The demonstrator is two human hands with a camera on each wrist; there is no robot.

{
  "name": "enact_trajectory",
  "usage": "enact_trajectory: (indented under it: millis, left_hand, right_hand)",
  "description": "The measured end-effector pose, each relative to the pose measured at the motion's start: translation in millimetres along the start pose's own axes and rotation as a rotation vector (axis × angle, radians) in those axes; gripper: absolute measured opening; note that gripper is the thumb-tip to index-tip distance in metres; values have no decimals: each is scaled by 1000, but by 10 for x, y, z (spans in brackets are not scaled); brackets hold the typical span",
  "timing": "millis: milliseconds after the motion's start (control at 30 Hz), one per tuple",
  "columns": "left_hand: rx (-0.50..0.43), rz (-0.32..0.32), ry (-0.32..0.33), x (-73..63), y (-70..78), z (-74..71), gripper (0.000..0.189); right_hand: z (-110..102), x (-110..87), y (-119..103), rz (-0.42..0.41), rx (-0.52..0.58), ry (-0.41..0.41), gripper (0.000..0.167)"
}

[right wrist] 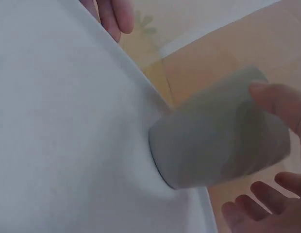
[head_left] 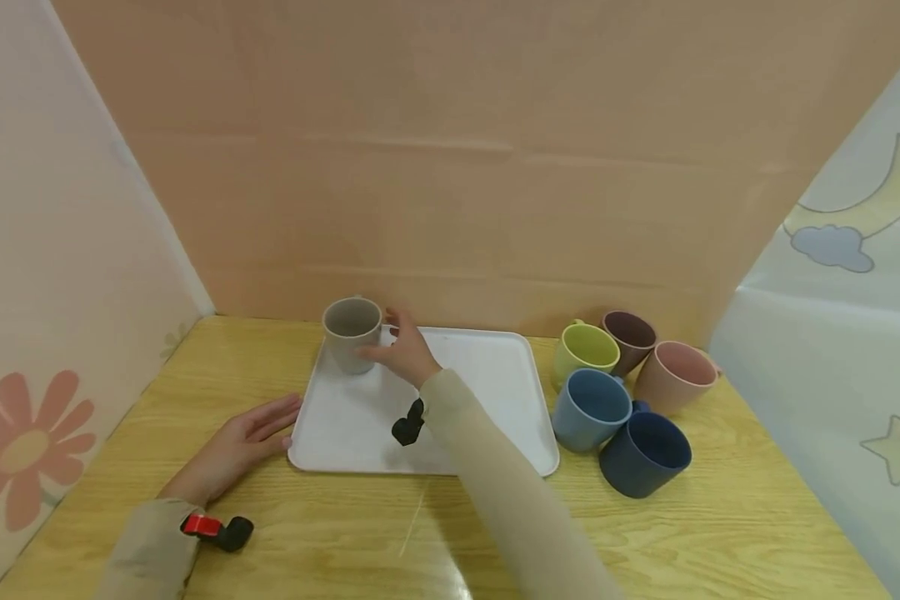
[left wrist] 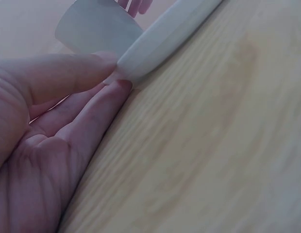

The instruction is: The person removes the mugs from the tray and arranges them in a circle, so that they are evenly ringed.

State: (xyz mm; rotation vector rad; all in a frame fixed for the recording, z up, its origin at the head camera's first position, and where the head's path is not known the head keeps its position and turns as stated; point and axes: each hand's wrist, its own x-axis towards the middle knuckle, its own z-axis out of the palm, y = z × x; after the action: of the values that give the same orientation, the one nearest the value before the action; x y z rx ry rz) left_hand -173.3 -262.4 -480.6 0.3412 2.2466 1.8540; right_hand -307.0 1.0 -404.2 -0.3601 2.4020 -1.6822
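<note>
A grey mug [head_left: 352, 333] stands upright on the back left corner of a white tray [head_left: 450, 450]. My right hand [head_left: 408, 354] is at the mug's right side, fingers spread apart. In the right wrist view its thumb [right wrist: 274, 99] lies by the mug's rim, while the other fingers [right wrist: 259, 199] are away from the wall. My left hand [head_left: 236, 446] rests on the table beside the tray's left edge, its fingers extended. Seen from the left wrist, the thumb [left wrist: 87, 70] and fingertips are right at the tray's rim [left wrist: 155, 46].
Several mugs cluster right of the tray: yellow-green [head_left: 585, 348], brown [head_left: 630, 337], pink [head_left: 675, 379], light blue [head_left: 588, 412] and dark blue [head_left: 645, 454]. An orange-tan wall [head_left: 457, 208] rises behind the wooden table [head_left: 345, 533], with patterned walls on both sides.
</note>
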Motion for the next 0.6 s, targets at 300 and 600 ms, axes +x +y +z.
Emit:
enact_trajectory:
  millis: [300,600]
  left_hand:
    - [4,-11,2,3,16,5,69]
    - [-28,-7,-2,2,-5,5,69]
  right_hand:
    - [258,70,22,-53,29,88,92]
    - [306,84,37,-77,22,133,88]
